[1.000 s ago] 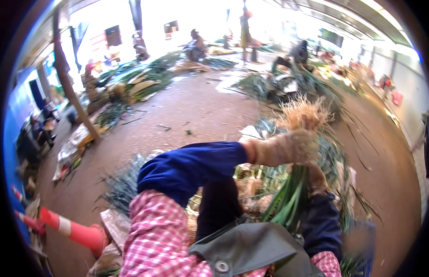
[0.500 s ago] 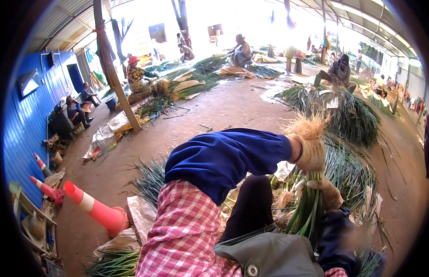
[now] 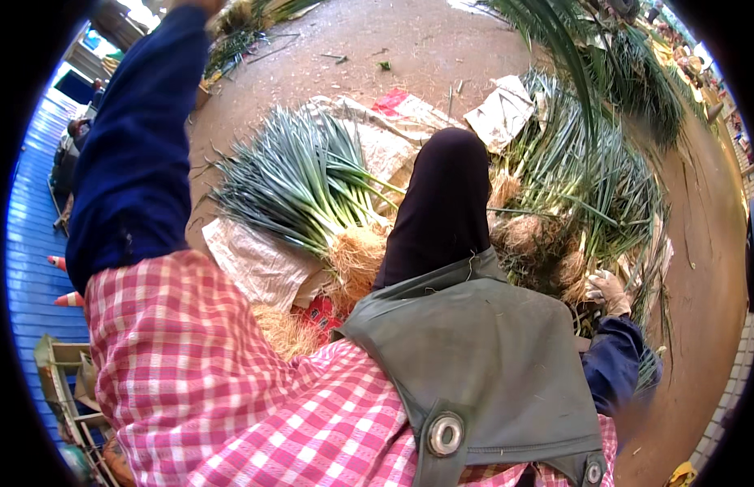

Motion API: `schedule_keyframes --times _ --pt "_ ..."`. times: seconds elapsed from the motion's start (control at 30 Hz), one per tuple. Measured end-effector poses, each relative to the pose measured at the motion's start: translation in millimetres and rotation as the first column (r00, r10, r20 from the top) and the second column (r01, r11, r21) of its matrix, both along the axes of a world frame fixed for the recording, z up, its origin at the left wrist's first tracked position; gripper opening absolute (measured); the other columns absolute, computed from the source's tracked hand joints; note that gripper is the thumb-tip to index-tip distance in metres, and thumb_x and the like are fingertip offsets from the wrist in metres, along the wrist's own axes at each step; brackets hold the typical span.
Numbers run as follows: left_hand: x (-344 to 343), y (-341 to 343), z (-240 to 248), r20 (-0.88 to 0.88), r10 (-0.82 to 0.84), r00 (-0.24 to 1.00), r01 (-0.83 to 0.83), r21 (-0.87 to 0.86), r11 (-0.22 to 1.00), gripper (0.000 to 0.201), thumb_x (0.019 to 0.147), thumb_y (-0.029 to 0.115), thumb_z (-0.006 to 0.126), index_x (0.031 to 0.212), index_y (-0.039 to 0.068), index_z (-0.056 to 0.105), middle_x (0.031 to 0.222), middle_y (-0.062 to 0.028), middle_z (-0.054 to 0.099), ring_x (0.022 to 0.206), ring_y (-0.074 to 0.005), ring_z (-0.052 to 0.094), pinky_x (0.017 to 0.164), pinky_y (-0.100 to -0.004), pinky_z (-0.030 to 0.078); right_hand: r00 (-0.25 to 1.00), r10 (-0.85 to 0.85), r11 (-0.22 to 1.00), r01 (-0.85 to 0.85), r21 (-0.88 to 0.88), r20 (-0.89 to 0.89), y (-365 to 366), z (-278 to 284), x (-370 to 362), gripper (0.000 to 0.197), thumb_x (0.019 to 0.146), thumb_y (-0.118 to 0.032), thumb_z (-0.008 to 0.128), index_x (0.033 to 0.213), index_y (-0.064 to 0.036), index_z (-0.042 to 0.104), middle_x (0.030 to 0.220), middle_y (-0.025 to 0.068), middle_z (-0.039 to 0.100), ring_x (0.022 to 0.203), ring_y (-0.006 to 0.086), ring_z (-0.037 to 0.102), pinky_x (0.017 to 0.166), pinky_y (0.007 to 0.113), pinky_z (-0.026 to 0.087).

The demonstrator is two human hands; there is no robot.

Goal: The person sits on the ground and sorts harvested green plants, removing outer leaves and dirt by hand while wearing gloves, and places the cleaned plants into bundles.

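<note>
Green onions [image 3: 608, 183] look light, bendy, easy to bruise; grab just above the roots [image 3: 570, 274]. Right hand [image 3: 609, 294]: can't tell if fingers are clamped; left hand's cut off.

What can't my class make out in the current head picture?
Left hand: cut off by the head view's top edge; only the wrist shows.
Right hand: too small in head view to tell its grip.
Orange cones: bases hidden in head view behind the blue left sleeve.
</note>
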State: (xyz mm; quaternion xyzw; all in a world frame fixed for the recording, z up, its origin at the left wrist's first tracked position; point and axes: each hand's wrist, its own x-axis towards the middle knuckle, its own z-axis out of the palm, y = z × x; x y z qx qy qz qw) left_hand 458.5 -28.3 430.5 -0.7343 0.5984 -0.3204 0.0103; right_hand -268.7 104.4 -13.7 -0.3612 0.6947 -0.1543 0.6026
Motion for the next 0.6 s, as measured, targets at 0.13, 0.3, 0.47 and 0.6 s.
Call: schedule_keyframes --times 0.13,0.3,0.47,0.6 --pt "156 9 -106 -0.273 0.112 0.956 -0.061 0.188 0.980 0.044 0.085 0.042 0.058 0.103 0.002 0.061 0.088 -0.0196 0.066 0.085 -0.0258 0.066 0.070 -0.0395 0.049 0.997 0.045 0.992 -0.052 -0.117 -0.057 0 -6 -5 0.027 0.094 -0.025 0.055 0.114 -0.0065 0.054 0.086 0.0038 0.067 0.061 0.0108 0.063 0.051 0.023 0.049" --pt "151 108 -411 -0.726 0.014 -0.687 0.056 -0.033 0.998 0.013 0.086 0.023 0.063 0.095 0.013 0.062 0.071 0.0030 0.053 0.059 -0.0125 0.053 0.050 -0.0282 0.044 0.996 0.046 0.953 -0.020 -0.303 0.077 3 -9 19 0.013 0.090 -0.017 0.063 0.095 -0.0067 0.057 0.078 0.0017 0.061 0.064 0.0119 0.058 0.054 0.026 0.046" --pt "117 232 -606 -0.800 0.202 -0.565 -0.296 0.426 0.855 0.034 0.089 0.023 0.056 0.120 0.007 0.056 0.101 -0.0087 0.062 0.088 -0.0205 0.061 0.075 -0.0340 0.050 0.972 -0.088 0.907 0.168 -0.386 0.218 -22 -35 25 0.015 0.092 -0.018 0.057 0.087 -0.0045 0.060 0.075 0.0024 0.063 0.063 0.0109 0.059 0.054 0.026 0.049" --pt "45 244 -655 -0.814 0.288 -0.504 -0.479 0.541 0.691 0.039 0.086 0.024 0.060 0.119 0.004 0.057 0.105 -0.0123 0.062 0.088 -0.0241 0.061 0.077 -0.0372 0.050 0.949 -0.305 0.843 0.232 -0.485 -0.077 -36 -48 -29 0.016 0.096 -0.013 0.052 0.084 -0.0044 0.058 0.075 0.0034 0.061 0.062 0.0121 0.058 0.051 0.024 0.047"
